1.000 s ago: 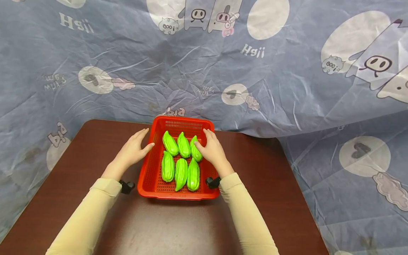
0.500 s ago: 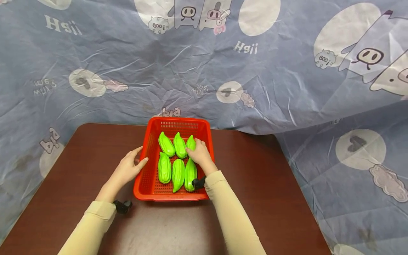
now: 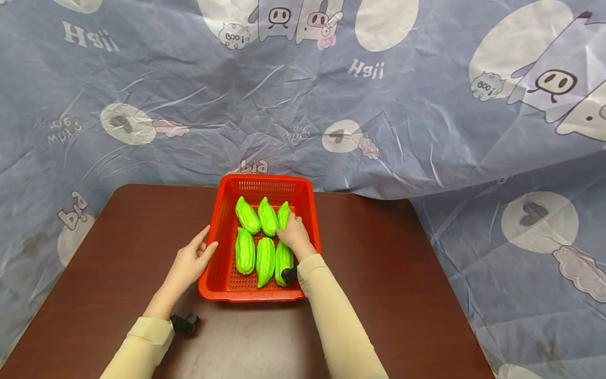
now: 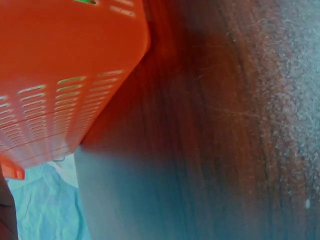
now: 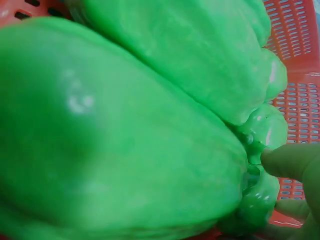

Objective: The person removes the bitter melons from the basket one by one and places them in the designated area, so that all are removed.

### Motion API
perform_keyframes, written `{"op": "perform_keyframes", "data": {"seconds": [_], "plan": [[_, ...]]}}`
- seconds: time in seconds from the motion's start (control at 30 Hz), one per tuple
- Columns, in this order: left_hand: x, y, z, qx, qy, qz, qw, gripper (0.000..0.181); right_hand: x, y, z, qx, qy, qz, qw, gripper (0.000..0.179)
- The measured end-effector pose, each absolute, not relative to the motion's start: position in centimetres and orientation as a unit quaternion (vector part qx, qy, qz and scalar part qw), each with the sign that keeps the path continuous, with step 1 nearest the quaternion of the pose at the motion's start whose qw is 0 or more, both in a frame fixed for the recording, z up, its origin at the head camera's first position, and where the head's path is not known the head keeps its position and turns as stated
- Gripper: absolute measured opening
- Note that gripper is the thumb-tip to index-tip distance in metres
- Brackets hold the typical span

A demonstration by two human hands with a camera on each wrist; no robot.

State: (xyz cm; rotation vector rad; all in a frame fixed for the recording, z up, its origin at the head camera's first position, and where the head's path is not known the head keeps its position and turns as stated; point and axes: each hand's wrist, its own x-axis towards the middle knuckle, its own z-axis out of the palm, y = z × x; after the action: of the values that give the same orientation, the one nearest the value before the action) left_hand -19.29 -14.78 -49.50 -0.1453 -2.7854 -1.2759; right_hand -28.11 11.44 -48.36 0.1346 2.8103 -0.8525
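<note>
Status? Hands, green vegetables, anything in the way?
Left hand holding left rim of red basket. Right hand gripping far-right green vegetable, in basket. Five other green vegetables share it; no obstruction seen.

Bench: dark red-brown, wood-grained, rounded far corners, a pale sheen on the near middle.
Cloth: grey-blue, creased, behind the bench and along both sides.
Figures: cartoon, snouted, printed near the cloth's top.
Discs: pale, some holding dark hearts.
Lettering: whitish, scattered.
</note>
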Motion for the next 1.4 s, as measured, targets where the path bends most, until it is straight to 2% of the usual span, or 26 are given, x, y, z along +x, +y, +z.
{"op": "perform_keyframes", "data": {"seconds": [0.23, 0.53, 0.77, 1.03, 1.4], "plan": [[-19.1, -14.6, -49.6, -0.043, -0.902, -0.426, 0.051, 0.06, -28.5, 11.4, -48.9, 0.054, 0.952, -0.285, 0.097, 0.074], [-19.4, -14.4, -49.5, -0.037, -0.901, -0.429, 0.049, 0.061, -28.4, 11.5, -48.3, 0.073, 0.943, -0.32, 0.059, 0.066], [-19.3, -14.3, -49.3, -0.037, -0.902, -0.426, 0.052, 0.059, -27.8, 11.7, -46.4, 0.073, 0.939, -0.336, -0.003, 0.055], [-19.0, -14.3, -49.2, -0.035, -0.903, -0.426, 0.041, 0.061, -27.1, 12.8, -43.4, 0.081, 0.909, -0.403, -0.073, 0.051], [-19.1, -14.5, -49.3, -0.034, -0.904, -0.424, 0.038, 0.061, -26.5, 17.8, -41.0, 0.114, 0.851, -0.489, -0.153, 0.05]]}}
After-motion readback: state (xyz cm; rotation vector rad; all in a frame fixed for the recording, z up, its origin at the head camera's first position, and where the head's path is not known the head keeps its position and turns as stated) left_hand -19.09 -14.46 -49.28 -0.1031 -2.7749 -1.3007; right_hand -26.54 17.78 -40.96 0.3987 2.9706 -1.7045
